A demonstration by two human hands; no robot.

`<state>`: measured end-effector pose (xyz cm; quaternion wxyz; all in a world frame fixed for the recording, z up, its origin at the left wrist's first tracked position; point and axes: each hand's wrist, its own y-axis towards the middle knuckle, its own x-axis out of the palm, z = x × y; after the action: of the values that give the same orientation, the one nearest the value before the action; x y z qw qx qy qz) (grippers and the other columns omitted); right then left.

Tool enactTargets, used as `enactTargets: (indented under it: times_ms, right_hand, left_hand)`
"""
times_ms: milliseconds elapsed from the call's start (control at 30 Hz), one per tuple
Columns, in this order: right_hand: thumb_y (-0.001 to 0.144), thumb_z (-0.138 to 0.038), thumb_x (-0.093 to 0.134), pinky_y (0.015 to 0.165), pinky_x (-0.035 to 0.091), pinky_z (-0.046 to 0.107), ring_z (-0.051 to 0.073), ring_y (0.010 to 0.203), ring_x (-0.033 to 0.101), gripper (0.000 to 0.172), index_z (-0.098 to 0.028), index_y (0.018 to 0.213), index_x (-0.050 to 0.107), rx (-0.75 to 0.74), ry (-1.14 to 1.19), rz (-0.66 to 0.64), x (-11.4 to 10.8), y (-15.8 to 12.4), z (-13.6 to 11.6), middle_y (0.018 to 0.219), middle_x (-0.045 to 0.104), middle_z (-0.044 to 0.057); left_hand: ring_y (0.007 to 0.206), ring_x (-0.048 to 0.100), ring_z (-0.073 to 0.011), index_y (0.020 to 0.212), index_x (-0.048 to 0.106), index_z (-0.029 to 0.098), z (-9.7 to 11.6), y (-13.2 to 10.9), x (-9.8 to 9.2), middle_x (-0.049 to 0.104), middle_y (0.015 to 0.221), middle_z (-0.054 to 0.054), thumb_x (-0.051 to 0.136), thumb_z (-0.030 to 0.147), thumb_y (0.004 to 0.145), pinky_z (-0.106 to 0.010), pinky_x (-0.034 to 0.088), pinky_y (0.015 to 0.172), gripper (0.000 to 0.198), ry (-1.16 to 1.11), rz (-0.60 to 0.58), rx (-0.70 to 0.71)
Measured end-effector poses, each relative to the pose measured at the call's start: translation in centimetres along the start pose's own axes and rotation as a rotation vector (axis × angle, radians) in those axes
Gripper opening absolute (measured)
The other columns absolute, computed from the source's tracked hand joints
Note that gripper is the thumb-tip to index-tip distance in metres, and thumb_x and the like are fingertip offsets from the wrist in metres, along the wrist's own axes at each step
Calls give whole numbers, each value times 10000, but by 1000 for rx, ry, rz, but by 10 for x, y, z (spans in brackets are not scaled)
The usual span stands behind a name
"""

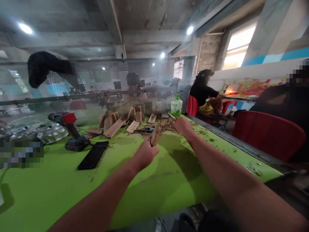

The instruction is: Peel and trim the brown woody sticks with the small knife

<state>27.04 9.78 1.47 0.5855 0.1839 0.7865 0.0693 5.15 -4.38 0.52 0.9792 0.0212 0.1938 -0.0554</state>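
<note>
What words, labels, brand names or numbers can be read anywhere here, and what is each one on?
Green-capped plastic bottle: one large label character, seemingly "綠"; the smaller print is too small to read.
Red and black cordless drill: any markings are too small or blurred to read.
Nothing else shows readable text.

Single camera, worn on the person's head, looked forward and down along the green desk (60, 190) from its near edge. Left hand (144, 155) and right hand (183, 126) sat close, mid-frame, forearms entering from the bottom edge. Wide field reached the perforated metal screen (96, 77) and concrete ceiling (72, 19).
</note>
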Motion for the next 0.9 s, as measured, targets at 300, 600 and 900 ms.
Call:
enactTargets:
  times_ms: [300, 600, 900]
  right_hand:
    - [850, -266, 503, 683, 401, 261, 220, 820, 668, 263, -220, 960, 738, -500, -21, 59, 2, -52, -71, 887, 743, 98]
    - [893, -236, 482, 715, 419, 276, 230, 839, 681, 257, -192, 990, 716, -570, -73, -12, -1, -67, -82, 903, 731, 129]
    - [932, -274, 451, 717, 426, 270, 229, 883, 687, 279, -185, 964, 714, -578, -76, 25, 7, -53, -75, 912, 732, 140]
  left_hand:
    - [491, 437, -124, 653, 474, 197, -21, 34, -21, 482, 568, 5, 577, 196, 696, -250, 311, 468, 112, -62, 174, -75]
    - [481, 383, -118, 593, 417, 215, -18, 32, -20, 415, 518, 26, 555, 175, 694, -266, 280, 476, 175, 60, 178, -56]
    - [446, 390, -113, 618, 428, 213, -4, 28, -17, 412, 487, 38, 586, 137, 695, -249, 300, 473, 191, 36, 134, -118]
